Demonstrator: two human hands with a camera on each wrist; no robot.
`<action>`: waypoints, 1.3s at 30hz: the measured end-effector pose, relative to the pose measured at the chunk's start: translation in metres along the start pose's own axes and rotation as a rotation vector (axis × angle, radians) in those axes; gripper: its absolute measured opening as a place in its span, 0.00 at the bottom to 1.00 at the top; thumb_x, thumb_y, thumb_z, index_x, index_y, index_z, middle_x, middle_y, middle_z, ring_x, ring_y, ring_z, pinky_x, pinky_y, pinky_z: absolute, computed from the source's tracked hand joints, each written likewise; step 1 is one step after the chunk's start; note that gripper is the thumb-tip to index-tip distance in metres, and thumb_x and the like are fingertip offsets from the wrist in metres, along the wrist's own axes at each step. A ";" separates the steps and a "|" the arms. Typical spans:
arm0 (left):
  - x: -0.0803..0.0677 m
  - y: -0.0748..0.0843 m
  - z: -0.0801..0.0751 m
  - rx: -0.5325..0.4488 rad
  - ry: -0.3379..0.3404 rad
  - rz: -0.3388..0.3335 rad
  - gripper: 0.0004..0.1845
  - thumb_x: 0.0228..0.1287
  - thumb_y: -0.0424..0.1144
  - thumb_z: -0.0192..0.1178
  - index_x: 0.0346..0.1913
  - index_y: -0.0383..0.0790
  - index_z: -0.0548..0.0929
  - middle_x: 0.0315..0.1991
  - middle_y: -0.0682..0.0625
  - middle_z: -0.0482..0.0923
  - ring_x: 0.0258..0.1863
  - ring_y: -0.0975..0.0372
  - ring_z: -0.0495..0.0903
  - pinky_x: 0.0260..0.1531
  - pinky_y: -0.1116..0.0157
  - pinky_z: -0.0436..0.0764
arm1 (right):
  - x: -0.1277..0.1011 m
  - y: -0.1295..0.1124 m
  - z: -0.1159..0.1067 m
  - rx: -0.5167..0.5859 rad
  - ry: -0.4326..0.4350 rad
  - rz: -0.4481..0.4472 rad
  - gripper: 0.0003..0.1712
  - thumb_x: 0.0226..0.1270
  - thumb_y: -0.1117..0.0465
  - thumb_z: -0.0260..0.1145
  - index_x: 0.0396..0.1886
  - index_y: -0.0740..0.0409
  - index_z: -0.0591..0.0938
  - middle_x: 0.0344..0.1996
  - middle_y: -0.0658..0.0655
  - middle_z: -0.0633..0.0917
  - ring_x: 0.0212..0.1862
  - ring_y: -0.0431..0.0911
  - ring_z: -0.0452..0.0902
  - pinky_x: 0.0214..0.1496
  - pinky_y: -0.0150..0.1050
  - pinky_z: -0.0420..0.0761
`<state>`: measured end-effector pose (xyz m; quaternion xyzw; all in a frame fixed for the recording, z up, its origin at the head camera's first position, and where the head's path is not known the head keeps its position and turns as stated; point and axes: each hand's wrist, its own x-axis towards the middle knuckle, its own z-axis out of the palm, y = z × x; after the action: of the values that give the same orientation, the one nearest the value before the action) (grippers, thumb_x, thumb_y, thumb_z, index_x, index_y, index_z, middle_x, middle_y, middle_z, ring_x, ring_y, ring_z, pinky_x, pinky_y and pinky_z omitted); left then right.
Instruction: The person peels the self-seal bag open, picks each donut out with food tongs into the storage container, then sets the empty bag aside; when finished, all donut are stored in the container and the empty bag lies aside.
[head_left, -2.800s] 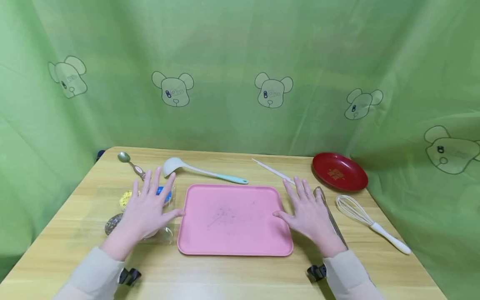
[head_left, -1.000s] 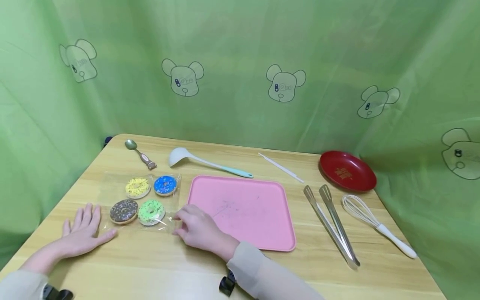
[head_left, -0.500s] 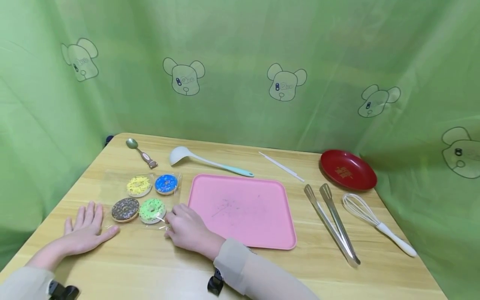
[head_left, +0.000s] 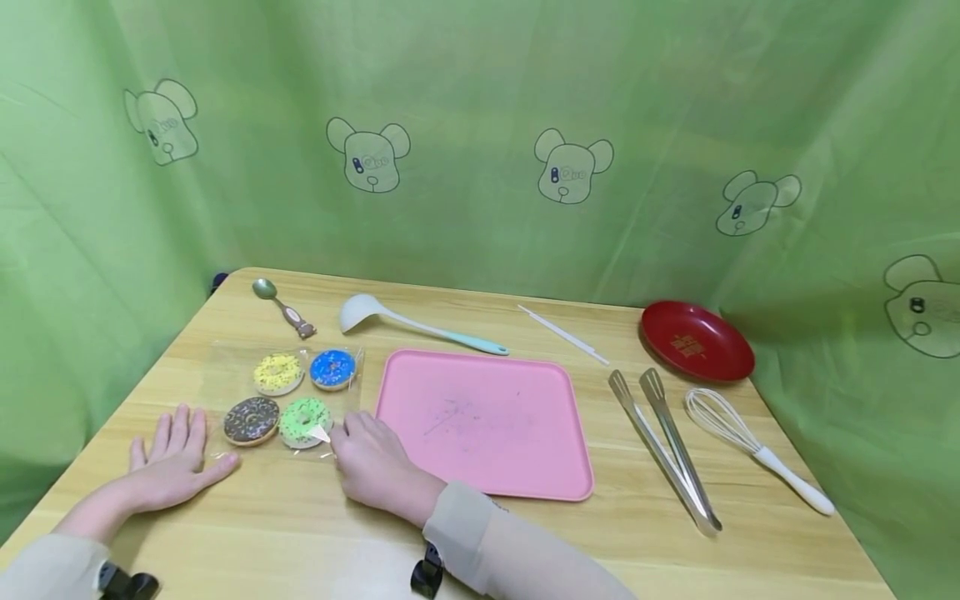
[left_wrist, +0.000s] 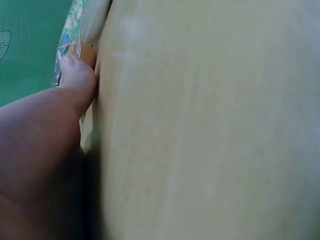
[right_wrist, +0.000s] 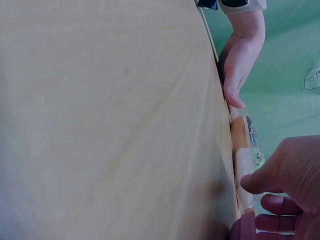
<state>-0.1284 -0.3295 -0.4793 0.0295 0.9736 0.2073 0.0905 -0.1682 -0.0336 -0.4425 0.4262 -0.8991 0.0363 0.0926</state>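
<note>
clear plastic bag [head_left: 225, 367] with 4 sprinkled donuts lies left of the empty pink rectangular tray [head_left: 525, 467]; right hand [head_left: 371, 462] pinches its near corner, left hand [head_left: 168, 467] flat, fingers spread, thumb touching it.

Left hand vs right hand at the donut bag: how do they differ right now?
The left hand lies flat on the table, fingers straight, thumb at the near left edge of the donut bag. The right hand has curled fingers pinching the bag's near right edge beside the green donut. The left is left of the bag; the right lies between bag and pink tray. Both wear pale sleeves.
</note>
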 end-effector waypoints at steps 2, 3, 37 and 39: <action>0.001 -0.002 0.002 -0.003 0.005 0.005 0.57 0.61 0.69 0.41 0.66 0.21 0.30 0.64 0.24 0.17 0.60 0.33 0.16 0.45 0.35 0.14 | 0.000 0.000 0.000 -0.005 -0.017 -0.002 0.18 0.59 0.58 0.65 0.48 0.59 0.77 0.28 0.47 0.66 0.30 0.39 0.60 0.28 0.27 0.62; 0.001 -0.002 0.002 -0.003 0.007 0.007 0.57 0.61 0.70 0.41 0.66 0.21 0.31 0.64 0.24 0.17 0.60 0.33 0.16 0.45 0.35 0.14 | -0.001 0.000 0.000 -0.010 -0.020 -0.007 0.18 0.58 0.59 0.65 0.48 0.59 0.76 0.28 0.47 0.66 0.30 0.39 0.60 0.28 0.27 0.62; 0.001 -0.002 0.003 0.009 0.013 -0.002 0.57 0.61 0.69 0.41 0.66 0.20 0.32 0.65 0.25 0.17 0.61 0.33 0.16 0.45 0.34 0.15 | -0.002 0.009 -0.002 0.314 0.080 0.153 0.05 0.60 0.62 0.63 0.26 0.54 0.78 0.24 0.45 0.72 0.28 0.36 0.67 0.29 0.24 0.70; 0.000 0.000 0.001 0.005 0.013 -0.001 0.57 0.62 0.69 0.42 0.66 0.20 0.32 0.64 0.24 0.17 0.61 0.33 0.16 0.45 0.34 0.15 | -0.003 0.011 -0.004 0.347 0.081 0.173 0.04 0.60 0.63 0.63 0.26 0.55 0.77 0.24 0.45 0.72 0.28 0.36 0.66 0.29 0.24 0.69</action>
<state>-0.1284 -0.3290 -0.4804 0.0281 0.9747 0.2052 0.0839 -0.1742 -0.0244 -0.4393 0.3551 -0.9082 0.2156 0.0501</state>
